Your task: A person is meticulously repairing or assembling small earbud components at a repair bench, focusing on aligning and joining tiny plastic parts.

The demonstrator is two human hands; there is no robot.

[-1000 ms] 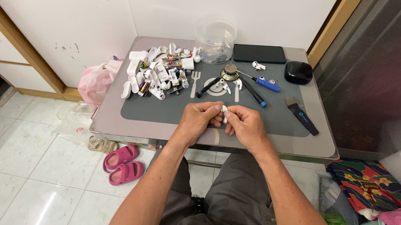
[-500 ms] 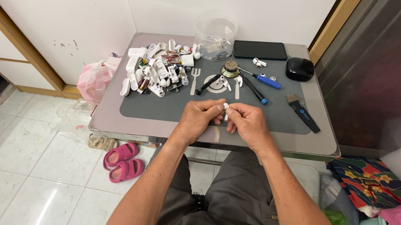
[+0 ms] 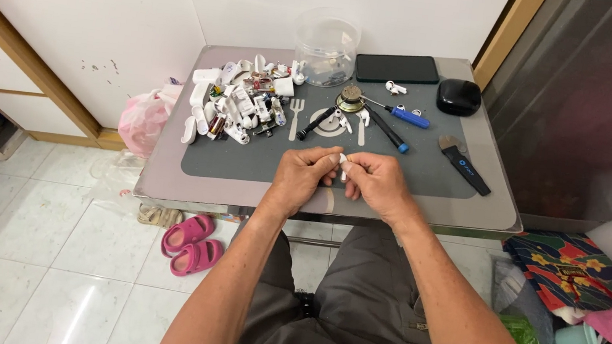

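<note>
Little has shifted since the earlier frames: both hands stay together at the near edge of the bench, pinching the same small white part, with only a slight change in finger position. That small white part (image 3: 343,165) sits between the fingertips of the left hand (image 3: 302,178) and the right hand (image 3: 375,183), both closed on it, just above the near edge of the grey mat (image 3: 246,159).

On the bench (image 3: 168,172), far and to the left of the hands, lies a heap of white earbud parts (image 3: 241,103). Right of that heap a small white fork-shaped tool (image 3: 296,118) lies on the mat, and beside it a black-handled tool (image 3: 317,122) points toward a round metal piece (image 3: 349,100). A blue-handled screwdriver (image 3: 403,115) lies to the right of the metal piece. At the far edge stands a clear plastic tub (image 3: 327,41), with a dark phone (image 3: 397,68) lying flat to its right and a black rounded case (image 3: 458,96) further right. A flat scraper (image 3: 463,163) with a dark handle lies near the right edge of the mat.

On the tiled floor to the left, a pair of pink sandals (image 3: 192,243) rests beside the bench, and a pink bag (image 3: 145,118) sits against the wall.
</note>
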